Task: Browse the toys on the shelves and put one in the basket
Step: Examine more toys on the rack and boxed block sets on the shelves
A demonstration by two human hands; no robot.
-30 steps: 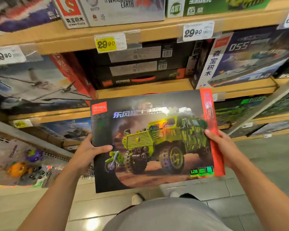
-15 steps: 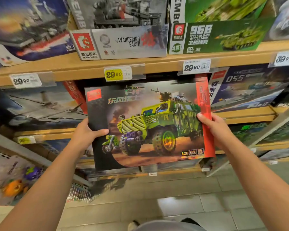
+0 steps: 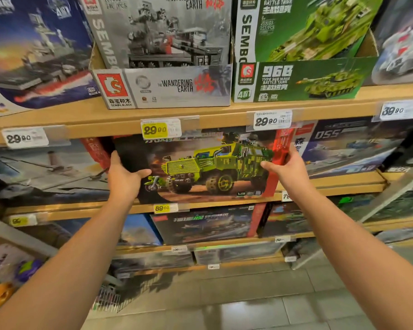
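A dark toy box [image 3: 200, 167] showing a green armoured truck, with a red strip on its right edge, stands upright in the middle shelf [image 3: 200, 206]. Its top is tucked under the shelf above. My left hand [image 3: 124, 177] grips the box's left edge, thumb across the front. My right hand [image 3: 289, 166] holds the right edge at the red strip, thumb on the front. No basket is in view.
Boxed building sets fill the wooden shelves: a grey "Wandering Earth" box [image 3: 162, 86], a green tank box [image 3: 296, 79], a ship box [image 3: 34, 55] above. A plane box [image 3: 45, 172] and a "055" box [image 3: 348, 148] flank the truck box. Tiled floor [image 3: 248, 306] lies below.
Both hands have lifted the truck box from waist height up and forward into the middle shelf slot. The view has tilted up toward the shelves.
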